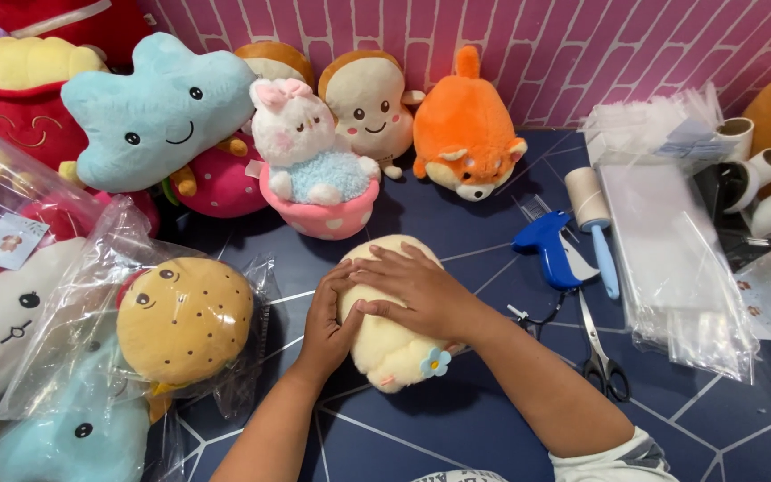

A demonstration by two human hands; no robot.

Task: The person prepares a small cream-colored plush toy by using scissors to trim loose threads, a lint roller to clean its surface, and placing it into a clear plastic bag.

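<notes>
On dark blue table (457, 428), 2 hands press open-palmed on cream plush toy (392, 344): left hand (330, 323) steadies its side, right hand (417, 290) flattens top.

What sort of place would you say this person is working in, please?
Probably a small packing station for plush toys. Both hands, left hand and right hand, press a cream plush toy on a dark blue table, beside bagged plush toys, a stack of clear plastic bags, and a blue tagging gun.

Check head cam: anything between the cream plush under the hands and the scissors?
Head view: a small thread snip lies on the dark table between the cream plush and the scissors.
</notes>
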